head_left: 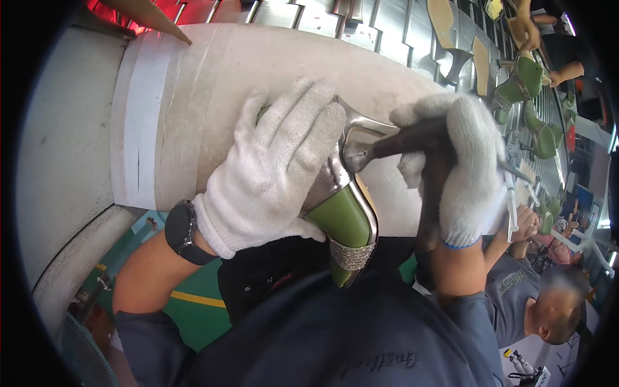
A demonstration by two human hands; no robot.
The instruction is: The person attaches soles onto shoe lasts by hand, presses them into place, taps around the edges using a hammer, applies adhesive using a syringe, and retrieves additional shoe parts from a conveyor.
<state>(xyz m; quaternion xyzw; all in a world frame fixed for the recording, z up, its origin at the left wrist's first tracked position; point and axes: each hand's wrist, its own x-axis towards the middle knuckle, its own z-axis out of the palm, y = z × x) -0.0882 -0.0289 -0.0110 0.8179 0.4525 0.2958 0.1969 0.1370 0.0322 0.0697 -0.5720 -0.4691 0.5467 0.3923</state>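
A green high-heeled shoe (340,216) with silvery metallic trim and a glittering band near its toe lies over the near edge of the pale work surface. My left hand (277,161), in a white knit glove, holds it, fingers laid along the far side and thumb near the green upper. The fingers hide part of the shoe. In my right hand (474,161), also gloved, is a hammer (403,140) with a dark head and handle. Its round face is right against the shoe's metallic part or very close to it; I cannot tell whether they touch.
A pale work surface (193,109) curves under the shoe. Beyond it runs a slatted metal conveyor (380,39) bearing tan insole-shaped pieces (442,22) and more green shoes (522,80). A co-worker (522,297) sits at the right, and other people's hands reach over the line.
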